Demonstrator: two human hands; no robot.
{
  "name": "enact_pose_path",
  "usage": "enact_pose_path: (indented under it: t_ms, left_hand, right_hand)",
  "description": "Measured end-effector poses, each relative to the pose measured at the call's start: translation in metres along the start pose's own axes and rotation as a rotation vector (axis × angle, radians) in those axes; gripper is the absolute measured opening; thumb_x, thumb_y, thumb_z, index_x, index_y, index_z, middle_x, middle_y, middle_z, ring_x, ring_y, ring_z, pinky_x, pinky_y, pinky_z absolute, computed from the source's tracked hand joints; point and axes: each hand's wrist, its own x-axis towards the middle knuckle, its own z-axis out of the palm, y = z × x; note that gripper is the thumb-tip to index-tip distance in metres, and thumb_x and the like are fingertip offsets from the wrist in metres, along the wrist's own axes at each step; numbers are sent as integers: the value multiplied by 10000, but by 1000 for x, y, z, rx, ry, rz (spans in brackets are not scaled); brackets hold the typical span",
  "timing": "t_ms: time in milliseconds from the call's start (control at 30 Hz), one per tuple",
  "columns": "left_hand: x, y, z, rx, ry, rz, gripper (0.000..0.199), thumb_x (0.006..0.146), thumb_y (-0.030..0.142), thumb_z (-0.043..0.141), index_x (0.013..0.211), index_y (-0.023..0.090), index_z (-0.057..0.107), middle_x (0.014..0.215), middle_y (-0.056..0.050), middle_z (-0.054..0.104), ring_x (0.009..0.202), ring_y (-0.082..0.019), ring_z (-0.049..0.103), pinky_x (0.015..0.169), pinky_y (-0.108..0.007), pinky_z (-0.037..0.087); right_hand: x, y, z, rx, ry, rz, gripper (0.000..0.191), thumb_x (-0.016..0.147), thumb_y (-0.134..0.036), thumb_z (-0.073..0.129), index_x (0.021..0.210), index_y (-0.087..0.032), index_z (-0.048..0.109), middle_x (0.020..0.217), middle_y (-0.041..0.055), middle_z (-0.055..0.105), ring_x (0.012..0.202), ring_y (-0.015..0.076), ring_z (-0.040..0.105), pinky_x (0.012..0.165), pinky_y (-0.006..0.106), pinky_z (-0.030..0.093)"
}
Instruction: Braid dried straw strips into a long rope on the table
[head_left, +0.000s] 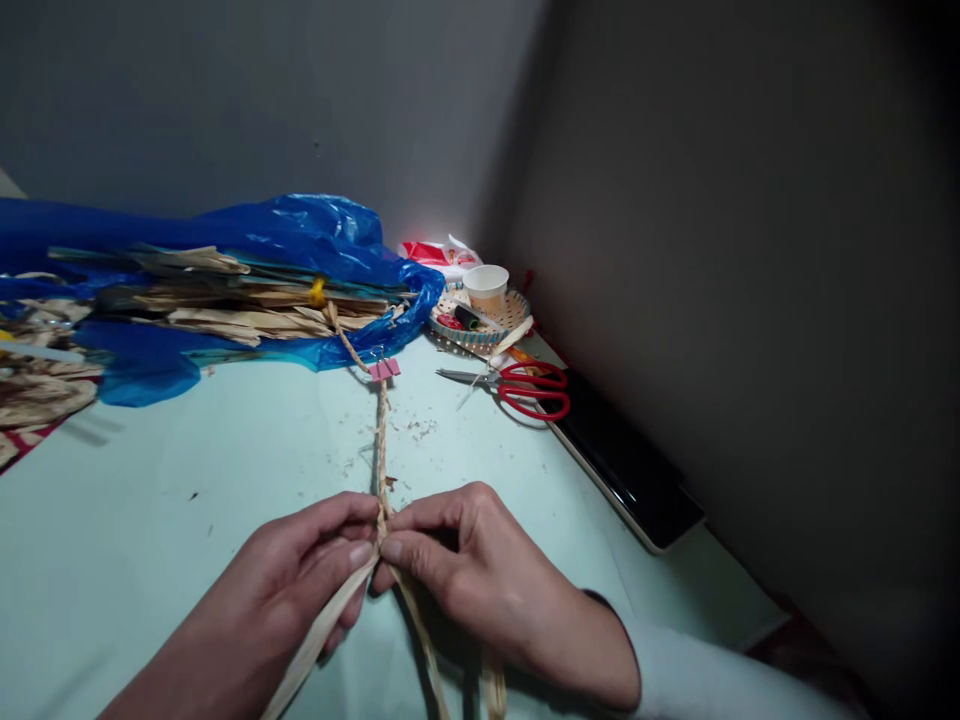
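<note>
A braid of pale dried plant fibre (382,430) runs toward me down the middle of the table. Its far part is clamped by a pink binder clip (385,369). At the braid's near end my left hand (304,570) pinches a wide, flat strand (319,630) between thumb and fingers. My right hand (465,570) is closed on the braid from the other side, thumb and forefinger at the crossing point. Loose strands (421,630) hang below my right hand toward the table's near edge. Both hands nearly touch.
A blue plastic bag (300,225) with bundled dry strips (225,320) lies at the back left. Red-handled scissors (517,387), a black tablet-like device (630,460) and a woven tray (442,335) holding a paper cup (487,290) are on the right, near the wall.
</note>
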Motion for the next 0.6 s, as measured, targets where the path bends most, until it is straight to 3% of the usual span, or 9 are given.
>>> enact_pose_path:
  t_ms: [100, 167, 267, 400, 467, 600]
  left_hand:
    - [2, 1, -3, -155, -155, -95, 390, 821, 471, 651, 1134, 238, 647, 757, 8, 670, 724, -160, 630, 668, -236, 508]
    - [2, 1, -5, -259, -179, -123, 397, 804, 443, 672, 1141, 235, 643, 827, -20, 692, 800, -192, 656, 761, -287, 520]
    - [1, 1, -3, -327, -186, -164, 419, 773, 438, 704, 1128, 222, 650, 705, -2, 638, 603, -136, 577, 587, -240, 480]
    - [-3, 0, 7, -290, -86, -206, 382, 763, 456, 705, 1046, 201, 672, 611, 57, 480, 493, -61, 343, 442, -161, 266]
    - [-5, 0, 11, -185, 17, -140, 346, 796, 482, 642, 995, 203, 683, 591, 54, 457, 511, -86, 358, 454, -178, 294]
    - [-6, -1, 11, 184, 136, 218, 249, 823, 463, 581, 833, 243, 697, 719, -15, 624, 691, -177, 544, 652, -253, 464]
  right_hand:
    - [0, 2, 1, -70, 26, 3, 263, 891, -240, 538, 778, -113, 738, 738, 53, 685, 656, 129, 552, 618, 227, 415]
    - [0, 2, 1, -75, 38, -15, 268, 900, -226, 515, 787, -124, 736, 720, 44, 674, 636, 123, 544, 606, 226, 404]
    - [1, 2, 0, -80, 17, -32, 270, 906, -236, 510, 790, -126, 727, 698, 37, 658, 622, 119, 530, 599, 226, 399]
    - [-1, -3, -4, -196, -12, -32, 261, 910, -228, 511, 755, -127, 695, 638, 2, 586, 569, 93, 448, 536, 211, 336]
    - [-3, -6, -6, -290, -5, -76, 285, 918, -217, 496, 691, -144, 652, 586, -26, 510, 543, 81, 383, 520, 213, 293]
    - [-9, -12, -5, -489, 66, -123, 331, 902, -216, 506, 576, -158, 501, 533, -39, 446, 520, 77, 318, 514, 235, 242]
